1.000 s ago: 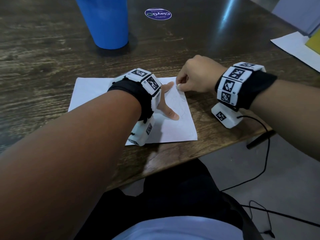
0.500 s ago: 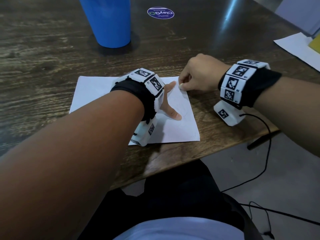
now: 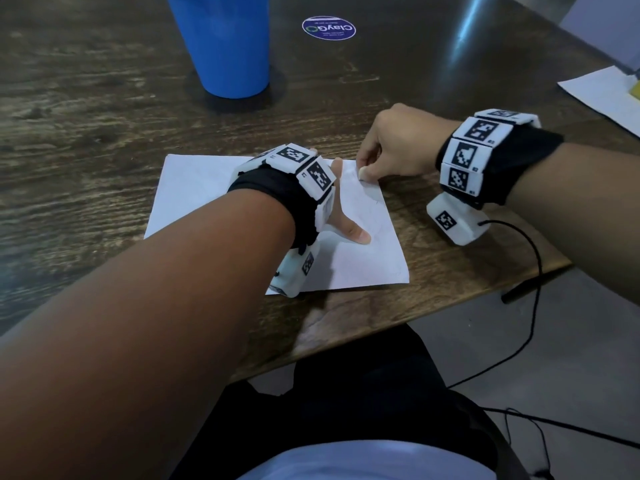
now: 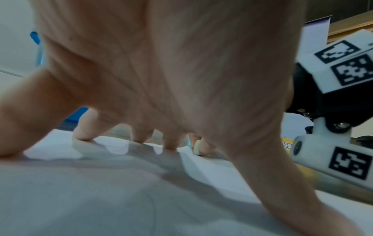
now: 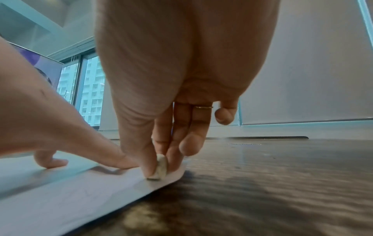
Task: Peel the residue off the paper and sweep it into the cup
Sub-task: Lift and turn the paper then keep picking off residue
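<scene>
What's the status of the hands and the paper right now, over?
Left hand spread, fingertips pressing the paper flat. Right hand pinching a small whitish piece at the paper's far right corner. Blue cup upright beyond the paper. Nothing between them.

a dark wooden table [image 3: 104, 109] catches a streak of light, grey floor [image 3: 554, 341] lies below it, and a window [image 5: 88, 89] shows high-rise buildings outside.

White paper [image 3: 194, 188] flat on table edge; blue cup [image 3: 228, 46] upright beyond
</scene>
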